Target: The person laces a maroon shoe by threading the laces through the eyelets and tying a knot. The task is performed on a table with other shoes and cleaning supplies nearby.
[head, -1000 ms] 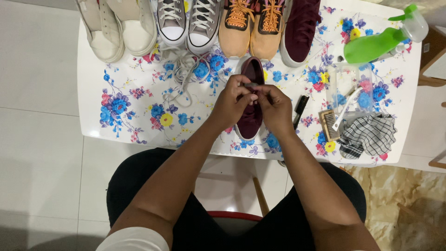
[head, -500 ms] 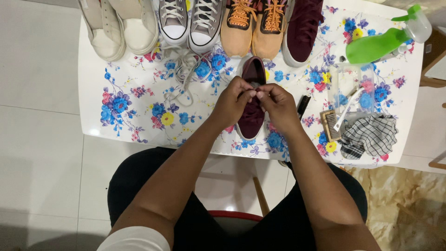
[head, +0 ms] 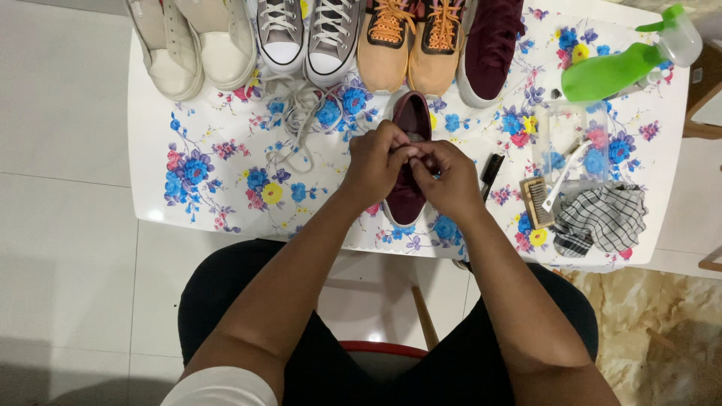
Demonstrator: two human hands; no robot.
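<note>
Item: maroon shoe, toe at 6 o'clock, table centre. Left hand and right hand both pinched shut over its lace area. Step, judged: working the lacing; next calls for fine fingertip pulls. Loose white laces at 10 o'clock; brush at 3.

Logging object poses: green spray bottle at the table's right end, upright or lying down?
Lying down. The green spray bottle rests on its side on the floral table, nozzle toward the right edge.
</note>
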